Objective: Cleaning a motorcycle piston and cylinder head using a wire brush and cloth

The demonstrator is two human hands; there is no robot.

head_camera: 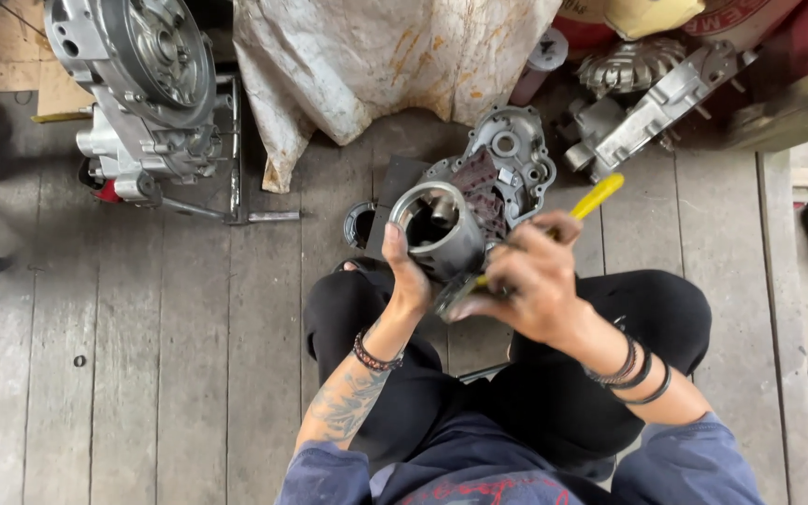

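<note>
Over my lap, above my black trousers (554, 393), I hold the work between both hands. My left hand (411, 281) is clamped on the near wall of a grey cast-metal engine cylinder (437, 229), thumb up along its side, so that the open bore faces me and sits just above my knees. My right hand (535, 276) is closed around a yellow-handled hand tool (596, 196); the handle projects up and to the right past my knuckles, and the working end is hidden beneath my fingers at the cylinder's lower edge, so I cannot tell its type.

Assessment of the cylinder: rigid, dense for its size, with a smooth and probably oily outer surface. I judge the outer wall the safest purchase; the machined bore should stay untouched.

Just beyond the cylinder, on the grey plank floor (189, 355), lies a flat grey metal crankcase cover (507, 154), with a small black ring-shaped part (359, 224) to its left. Further off stand a large silver engine block on a stand (142, 93), a stained white sack (376, 65) and a heap of loose metal castings (647, 103).
</note>
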